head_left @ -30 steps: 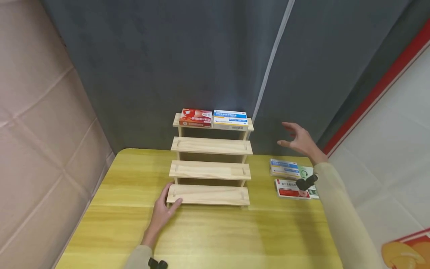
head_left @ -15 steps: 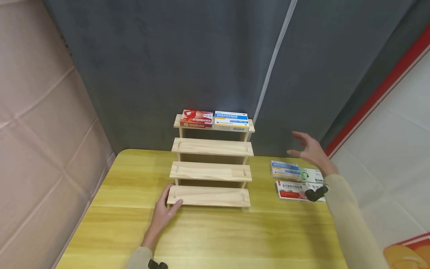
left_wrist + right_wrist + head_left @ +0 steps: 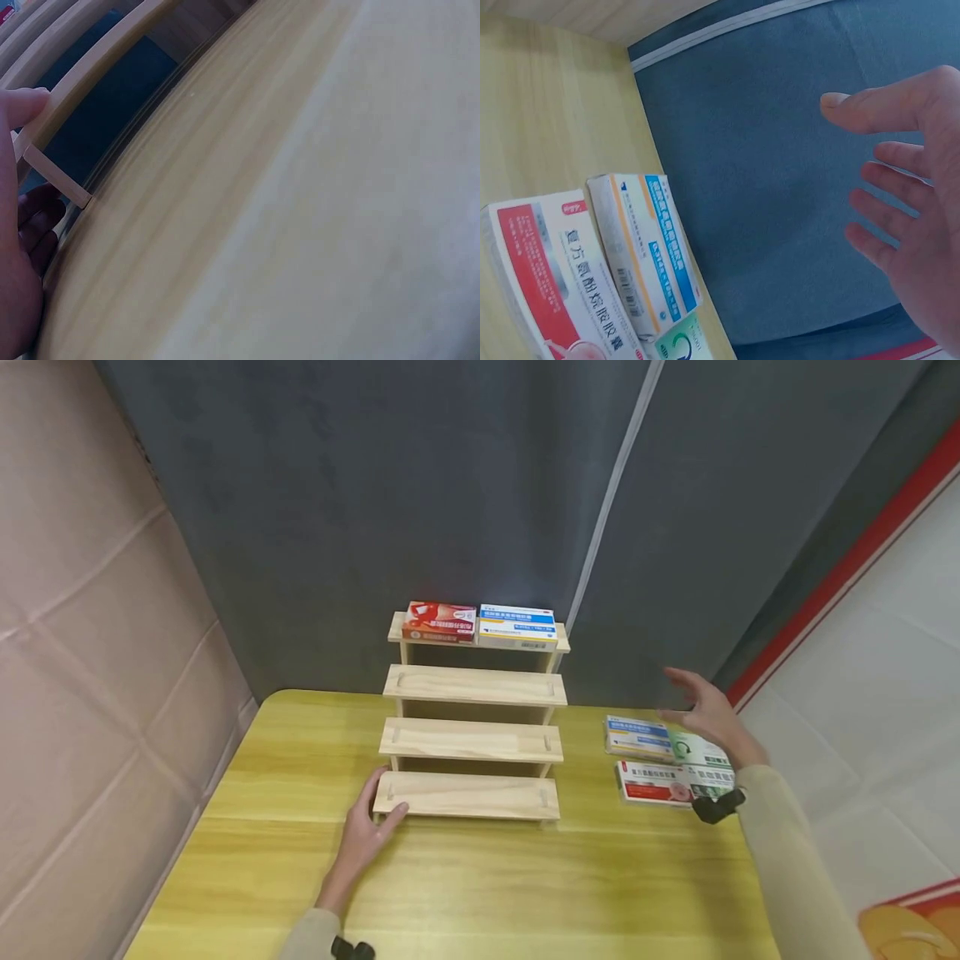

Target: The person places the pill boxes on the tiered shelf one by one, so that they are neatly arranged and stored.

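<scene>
A four-tier wooden display rack (image 3: 474,685) stands on the table in the head view. My left hand (image 3: 363,833) grips the left end of its lowest board, thumb on the front edge; in the left wrist view the fingers (image 3: 41,225) curl beside the rack's leg. My right hand (image 3: 708,714) hovers with nothing in it over the medicine boxes at the right, fingers and thumb spread apart. Nearest it lie a blue-and-white box (image 3: 639,739) and a green-and-white box (image 3: 699,748). In front are a red-and-white box (image 3: 652,782) and another green-and-white box (image 3: 711,782).
On the rack's top tier sit a red medicine box (image 3: 439,622) and a blue-and-white one (image 3: 516,627) side by side. A dark grey curtain (image 3: 375,485) hangs behind the yellow wooden table (image 3: 480,893). Pale panels border it left and right.
My right hand has moved right and toward me, lower over the medicine boxes. The left hand keeps its grip on the rack, which stays put.
</scene>
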`<act>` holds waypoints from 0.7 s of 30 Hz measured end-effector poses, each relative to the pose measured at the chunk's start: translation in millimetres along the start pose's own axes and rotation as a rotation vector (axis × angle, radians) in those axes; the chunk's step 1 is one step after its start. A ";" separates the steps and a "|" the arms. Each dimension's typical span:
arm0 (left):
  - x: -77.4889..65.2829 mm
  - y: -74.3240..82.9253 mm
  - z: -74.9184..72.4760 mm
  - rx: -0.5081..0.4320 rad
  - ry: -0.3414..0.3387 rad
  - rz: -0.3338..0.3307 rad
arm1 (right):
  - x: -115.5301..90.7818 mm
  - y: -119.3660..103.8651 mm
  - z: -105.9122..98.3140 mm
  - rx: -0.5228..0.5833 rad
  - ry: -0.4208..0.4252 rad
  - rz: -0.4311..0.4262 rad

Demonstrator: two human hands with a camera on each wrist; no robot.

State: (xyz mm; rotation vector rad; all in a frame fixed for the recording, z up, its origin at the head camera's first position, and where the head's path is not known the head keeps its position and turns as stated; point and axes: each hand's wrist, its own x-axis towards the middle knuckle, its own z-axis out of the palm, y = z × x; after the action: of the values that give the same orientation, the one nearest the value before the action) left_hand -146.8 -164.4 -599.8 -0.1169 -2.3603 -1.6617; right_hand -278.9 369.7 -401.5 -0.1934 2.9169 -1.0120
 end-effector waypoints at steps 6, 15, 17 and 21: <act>1.0 -5.9 -1.1 -0.017 -0.007 0.007 | -8.1 6.5 2.6 0.019 -0.030 0.065; 0.0 -5.3 -1.0 -0.009 -0.004 -0.003 | -20.7 30.8 16.5 0.023 -0.024 0.047; 0.1 -5.0 -1.0 -0.009 -0.005 0.002 | -23.6 35.9 20.0 0.028 -0.029 0.054; 0.2 -4.0 -1.2 -0.014 -0.005 0.001 | -26.6 42.5 25.2 0.015 -0.024 0.015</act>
State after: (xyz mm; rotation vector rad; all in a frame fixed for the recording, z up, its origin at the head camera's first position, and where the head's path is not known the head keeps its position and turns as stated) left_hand -147.7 -166.9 -603.0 -0.1254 -2.3526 -1.6792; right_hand -254.7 390.9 -447.6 -0.1820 2.8840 -1.0211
